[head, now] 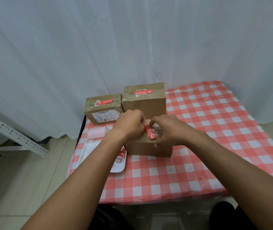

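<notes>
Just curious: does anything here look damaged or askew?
Yes: the taller back box and the shorter back box have torn white label scraps on top. The red sticker on the front box lies slanted.

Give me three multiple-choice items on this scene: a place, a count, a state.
1. Where does the white tray lie?
A) left of the near box
B) on top of it
C) on the floor
2. How many cardboard boxes stand on the checked tablecloth?
A) two
B) three
C) five
3. What is the left hand doing?
A) lying flat
B) pinching the upper end of the red label
C) holding scissors
Key: 1 A, it shows beside that box's left side. 2 B, the small far box, the big far box and the near one. 3 B, its fingertips meet on the strip's end.
</notes>
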